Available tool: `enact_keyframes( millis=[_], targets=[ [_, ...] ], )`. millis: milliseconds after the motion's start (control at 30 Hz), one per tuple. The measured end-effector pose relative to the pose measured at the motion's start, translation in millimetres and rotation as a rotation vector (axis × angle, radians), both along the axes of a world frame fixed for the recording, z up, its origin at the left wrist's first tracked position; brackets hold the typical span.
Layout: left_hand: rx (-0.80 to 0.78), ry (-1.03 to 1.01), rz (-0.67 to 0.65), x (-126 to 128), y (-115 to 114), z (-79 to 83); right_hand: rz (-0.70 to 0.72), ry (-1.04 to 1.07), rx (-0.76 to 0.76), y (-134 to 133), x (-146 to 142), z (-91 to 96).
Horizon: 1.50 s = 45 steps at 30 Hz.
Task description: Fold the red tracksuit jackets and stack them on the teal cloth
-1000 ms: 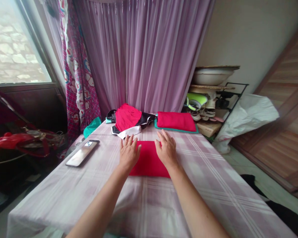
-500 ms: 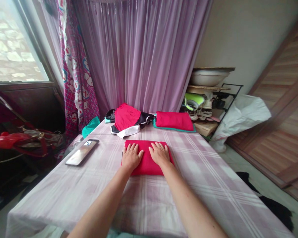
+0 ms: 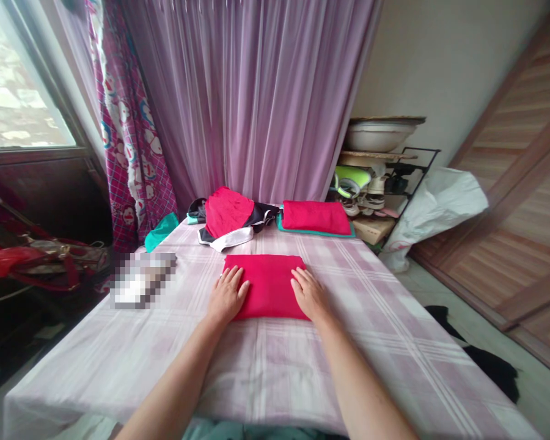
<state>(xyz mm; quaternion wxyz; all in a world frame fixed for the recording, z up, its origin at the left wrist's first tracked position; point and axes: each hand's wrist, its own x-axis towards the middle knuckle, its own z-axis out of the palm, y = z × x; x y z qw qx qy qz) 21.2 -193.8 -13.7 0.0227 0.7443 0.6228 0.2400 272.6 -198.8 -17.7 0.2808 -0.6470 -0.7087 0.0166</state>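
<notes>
A folded red cloth (image 3: 267,283) lies flat in the middle of the table, which is covered by a pale checked tablecloth (image 3: 275,366). My left hand (image 3: 225,295) rests flat on the cloth's left edge with its fingers stretched out. My right hand (image 3: 309,293) lies flat on the right edge, fingers likewise extended. Neither hand grips anything.
At the table's far end lie a folded red and teal stack (image 3: 315,217) and a loose heap of red, black and white clothes (image 3: 227,216). A blurred flat object (image 3: 143,280) sits at the left. A shoe rack (image 3: 379,183) and white bag (image 3: 435,205) stand at the right.
Both hands slid apart from the middle of the red cloth to its left and right edges. The camera view shifted slightly.
</notes>
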Motion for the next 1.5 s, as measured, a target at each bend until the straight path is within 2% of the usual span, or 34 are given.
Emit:
enact_keyframes(
  millis=[100,233,400,567,633,700,867,967,1333,1500],
  targets=[
    [0.074,-0.072,-0.049,-16,2,-13.7,0.012,0.132,0.080,6,9,-11.6],
    [0.093,-0.151,-0.021,-26,1,-22.0,0.025,0.218,0.125,13,15,-20.1],
    [0.084,-0.239,0.025,-25,-4,-15.8,0.060,0.268,0.156,18,17,-25.8],
    [0.012,-0.378,0.215,-33,-12,-5.2,0.068,0.298,0.175,18,17,-28.1],
    [-0.024,-0.434,0.248,-43,-14,-4.3,0.070,0.304,0.176,18,17,-28.1],
    [-0.039,-0.489,0.208,-54,-18,-5.5,0.071,0.306,0.173,18,17,-28.1],
    [-0.100,-0.567,-0.049,-76,-32,-7.7,0.059,0.309,0.163,19,18,-29.1],
    [-0.146,-0.567,-0.141,-81,-40,-5.8,0.066,0.321,0.157,19,19,-30.0],
    [-0.218,-0.491,-0.222,-77,-39,1.3,0.071,0.340,0.125,19,20,-29.1],
    [-0.232,-0.434,-0.197,-74,-39,2.6,0.058,0.339,0.129,19,20,-29.7]
  ],
)
